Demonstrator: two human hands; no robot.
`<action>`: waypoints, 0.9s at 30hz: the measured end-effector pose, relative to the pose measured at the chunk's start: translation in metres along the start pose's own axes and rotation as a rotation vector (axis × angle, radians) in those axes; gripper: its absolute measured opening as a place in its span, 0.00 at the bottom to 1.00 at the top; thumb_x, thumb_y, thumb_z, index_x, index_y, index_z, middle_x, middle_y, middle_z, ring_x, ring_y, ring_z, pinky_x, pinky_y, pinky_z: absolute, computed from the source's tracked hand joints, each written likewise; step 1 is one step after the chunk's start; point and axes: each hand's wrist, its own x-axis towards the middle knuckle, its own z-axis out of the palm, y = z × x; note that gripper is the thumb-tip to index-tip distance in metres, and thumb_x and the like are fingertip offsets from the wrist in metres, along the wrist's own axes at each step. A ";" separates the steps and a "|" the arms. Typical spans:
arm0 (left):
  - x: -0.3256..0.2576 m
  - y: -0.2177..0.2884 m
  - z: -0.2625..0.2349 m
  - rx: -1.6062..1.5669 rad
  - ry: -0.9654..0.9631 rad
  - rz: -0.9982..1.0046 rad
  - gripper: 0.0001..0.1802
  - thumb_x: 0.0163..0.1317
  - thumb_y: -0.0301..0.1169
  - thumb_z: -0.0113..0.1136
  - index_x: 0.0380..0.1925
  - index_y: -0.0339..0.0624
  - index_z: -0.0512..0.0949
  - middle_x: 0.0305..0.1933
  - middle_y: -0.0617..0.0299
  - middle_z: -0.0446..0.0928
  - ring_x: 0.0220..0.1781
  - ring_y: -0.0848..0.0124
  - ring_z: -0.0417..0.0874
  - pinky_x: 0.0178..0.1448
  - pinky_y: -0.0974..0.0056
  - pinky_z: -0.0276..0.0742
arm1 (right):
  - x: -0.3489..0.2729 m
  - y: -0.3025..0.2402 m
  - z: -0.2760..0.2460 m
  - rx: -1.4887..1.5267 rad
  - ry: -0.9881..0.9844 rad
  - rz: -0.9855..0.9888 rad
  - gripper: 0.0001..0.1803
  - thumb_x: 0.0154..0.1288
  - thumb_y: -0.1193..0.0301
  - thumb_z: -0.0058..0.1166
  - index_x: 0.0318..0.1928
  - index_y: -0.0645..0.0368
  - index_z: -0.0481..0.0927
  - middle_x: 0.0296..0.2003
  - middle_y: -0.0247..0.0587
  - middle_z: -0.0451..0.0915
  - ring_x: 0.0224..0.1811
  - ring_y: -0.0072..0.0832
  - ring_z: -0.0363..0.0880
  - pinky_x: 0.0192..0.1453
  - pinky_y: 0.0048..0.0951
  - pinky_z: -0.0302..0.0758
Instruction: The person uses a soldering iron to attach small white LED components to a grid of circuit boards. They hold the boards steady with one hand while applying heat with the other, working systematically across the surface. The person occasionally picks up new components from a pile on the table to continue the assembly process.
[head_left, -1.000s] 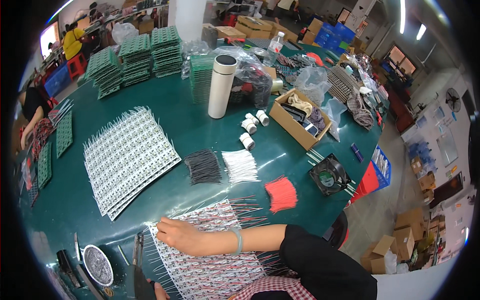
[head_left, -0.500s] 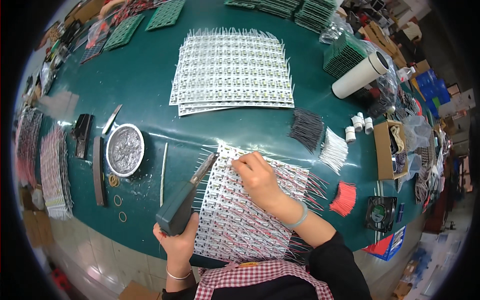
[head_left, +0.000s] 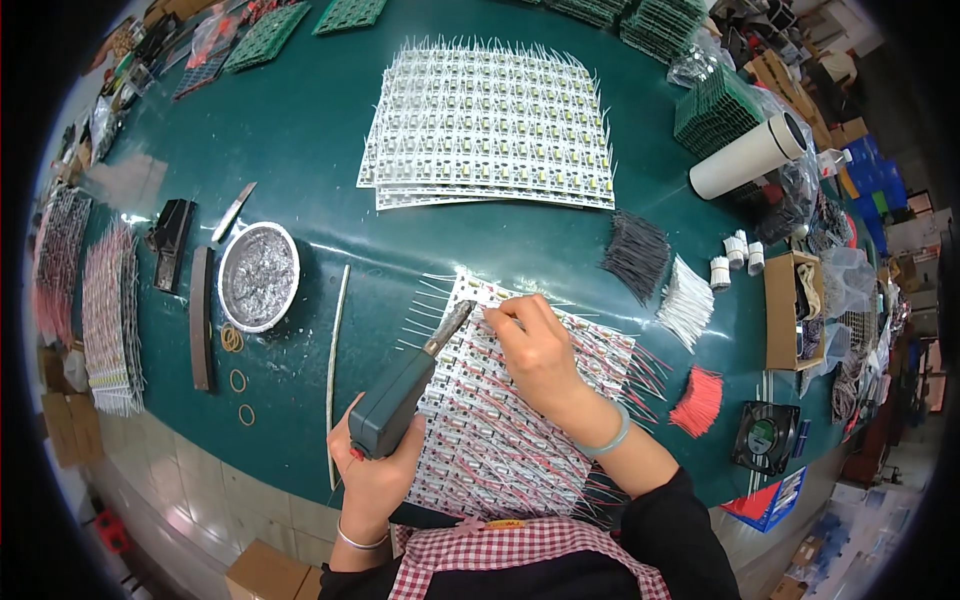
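My left hand [head_left: 375,470] is wrapped round a dark green soldering gun [head_left: 398,398], whose metal tip reaches the upper part of a white circuit board panel [head_left: 468,285]. Red, white and dark wires spread across the panel and stick out past its right side, while thin white wires poke out on its left. Close to the tip, my right hand [head_left: 540,350] is closed in a pinch over the panel; what its fingertips hold is too small to make out. To the right lie bundles of black wires [head_left: 636,256], white wires [head_left: 686,305] and red wires [head_left: 697,401].
Further back rests a stack of white panels [head_left: 490,125]. Left of the work are a white bowl of grey scraps [head_left: 259,277], rubber bands [head_left: 238,380] and a long pale rod [head_left: 338,360]. A pale flask [head_left: 745,158], a cardboard box [head_left: 790,310] and a black fan [head_left: 767,437] stand right.
The soldering gun's tip has moved right, over the panel and closer to my right fingertips. My right hand stays pinched near the panel's upper edge. The whole view has shifted slightly.
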 end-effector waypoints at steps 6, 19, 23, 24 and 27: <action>0.004 -0.001 0.001 0.025 -0.021 0.039 0.10 0.49 0.19 0.68 0.33 0.29 0.81 0.30 0.57 0.81 0.28 0.73 0.81 0.32 0.67 0.75 | 0.001 0.000 0.000 -0.010 0.004 -0.019 0.19 0.46 0.85 0.57 0.44 0.68 0.80 0.39 0.45 0.75 0.42 0.39 0.76 0.39 0.34 0.78; 0.003 -0.004 0.000 0.099 -0.058 0.033 0.07 0.50 0.19 0.67 0.30 0.30 0.80 0.27 0.57 0.78 0.24 0.72 0.79 0.29 0.68 0.72 | 0.002 -0.001 0.000 -0.025 0.002 -0.031 0.19 0.46 0.85 0.56 0.43 0.69 0.80 0.38 0.45 0.75 0.40 0.39 0.75 0.38 0.33 0.77; 0.002 0.001 0.002 0.024 0.000 -0.002 0.07 0.50 0.20 0.69 0.30 0.30 0.80 0.28 0.59 0.79 0.25 0.73 0.79 0.30 0.69 0.72 | 0.002 -0.001 0.000 -0.020 0.006 -0.038 0.19 0.46 0.86 0.56 0.43 0.69 0.80 0.38 0.45 0.75 0.40 0.39 0.74 0.38 0.33 0.77; 0.002 0.004 -0.001 0.036 -0.003 0.004 0.08 0.51 0.21 0.69 0.30 0.30 0.80 0.28 0.60 0.79 0.25 0.73 0.79 0.30 0.69 0.72 | 0.002 0.000 0.000 -0.019 0.008 -0.039 0.19 0.46 0.86 0.56 0.43 0.69 0.80 0.38 0.45 0.75 0.40 0.39 0.74 0.38 0.33 0.77; -0.003 -0.002 -0.005 0.080 0.056 0.035 0.08 0.51 0.21 0.70 0.31 0.30 0.81 0.28 0.60 0.81 0.27 0.74 0.80 0.31 0.69 0.73 | 0.002 -0.001 0.000 -0.023 0.012 -0.031 0.19 0.46 0.86 0.56 0.43 0.69 0.80 0.38 0.45 0.75 0.40 0.38 0.74 0.37 0.33 0.76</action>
